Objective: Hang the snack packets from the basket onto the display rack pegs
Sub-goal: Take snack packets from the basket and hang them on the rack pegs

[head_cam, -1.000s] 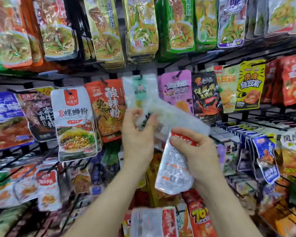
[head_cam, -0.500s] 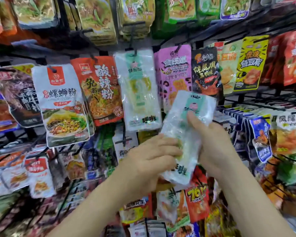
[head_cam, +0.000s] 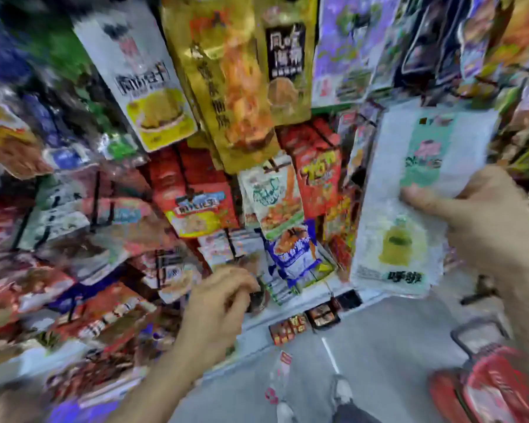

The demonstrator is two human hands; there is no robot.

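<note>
Entry, right hand [head_cam: 486, 218]: my grip is closed on one clear snack packet [head_cam: 409, 190] with a teal label. The thumb lies across its face and the fingers are behind it. I hold it upright by the middle, I judge so that the top edge is free to meet a peg.

Entry, left hand [head_cam: 220, 303]: low, in front of the bottom rows of the display rack [head_cam: 290, 311]. Its fingers are loosely curled, and blur hides whether this grip has anything in it. Likely purpose: feeling for a free peg or parting the hung stock.

Entry, rack stock: crowded, overlapping rows, with a gold packet [head_cam: 226, 87] hanging above. No free peg can be made out.

Entry, basket [head_cam: 495, 389]: red, on the floor [head_cam: 379, 346] at my right. It sits well below the held packet, within reach for the next pick.
</note>
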